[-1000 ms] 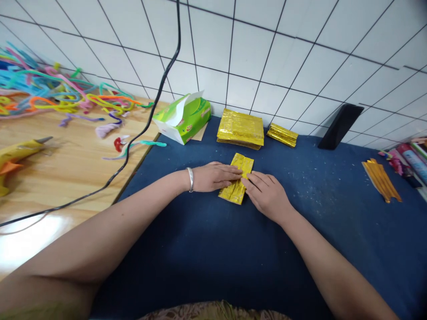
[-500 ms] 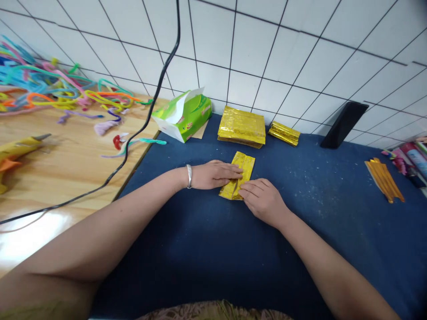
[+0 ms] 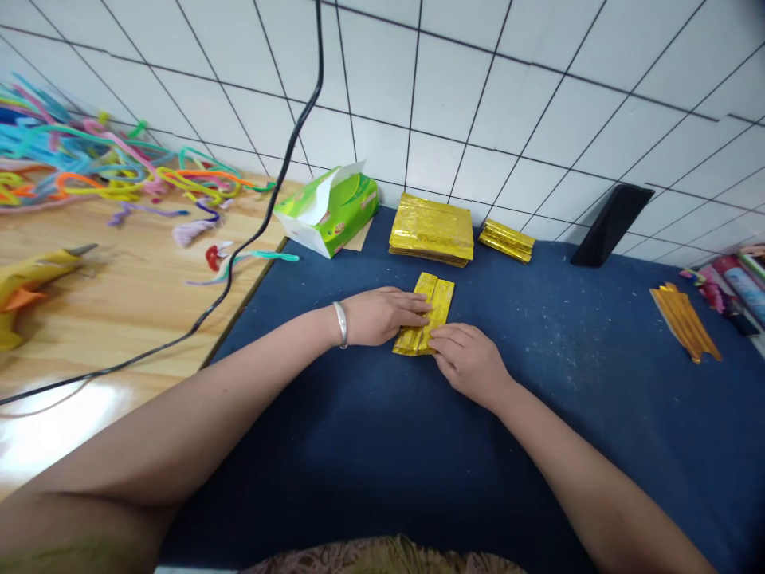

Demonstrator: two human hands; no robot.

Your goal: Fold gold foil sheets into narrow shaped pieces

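A strip of folded gold foil paper [image 3: 441, 299] lies on the dark blue cloth in front of me, creased lengthwise with a seam down its middle. My left hand [image 3: 382, 316], a silver bangle at its wrist, rests flat on the paper from the left, fingers stretched across it. At the lower right edge of the strip, my right hand [image 3: 469, 359] has its bent fingers closed on the paper; the thumb is partly hidden. Behind the strip sits a stack of gold foil sheets [image 3: 431, 227], with a smaller folded gold piece [image 3: 507, 240] to its right.
A green tissue pack [image 3: 335, 209] stands by the tiled wall. Colourful pipe cleaners [image 3: 119, 163] and a yellow glue gun [image 3: 36, 279] lie on the wooden table at left. A black cable [image 3: 263, 219] crosses the view. A black slab [image 3: 613, 226] leans on the wall; orange-gold strips [image 3: 686, 323] lie right.
Both hands stay on the gold paper. The central gap near its lower end looks narrower, and the left fingers have shifted slightly down. The camera view has moved a little.
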